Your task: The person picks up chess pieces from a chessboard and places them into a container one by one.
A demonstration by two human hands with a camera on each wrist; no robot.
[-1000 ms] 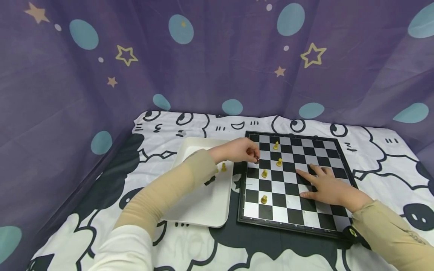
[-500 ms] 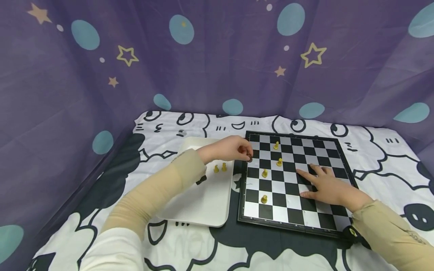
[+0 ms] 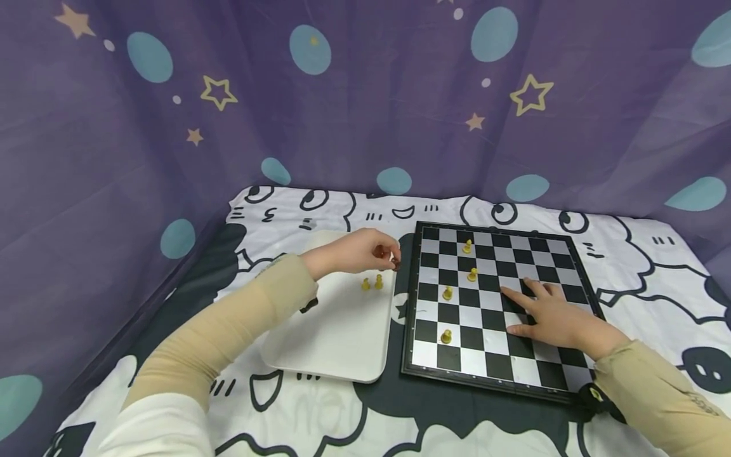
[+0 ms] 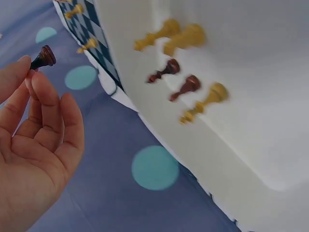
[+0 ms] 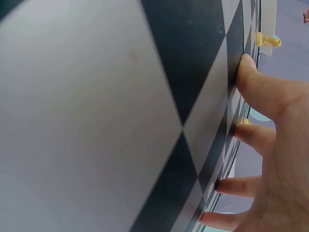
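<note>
Left hand (image 3: 362,249) pinches a dark chess piece (image 4: 44,57) above the tray's (image 3: 337,346) board-side edge; right hand (image 3: 556,317) rests spread on the chessboard (image 3: 492,339). Likely step: mid-carry, one piece. Next calls for a controlled release, clear of yellow pieces (image 3: 379,282).

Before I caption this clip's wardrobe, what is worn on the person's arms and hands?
The left hand and right hand are gloveless. The left sleeve is beige, with a white sleeve farther up that arm. The right sleeve is also beige, with small, unreadable dark print. The right wrist's black device has a yellow mark.
</note>
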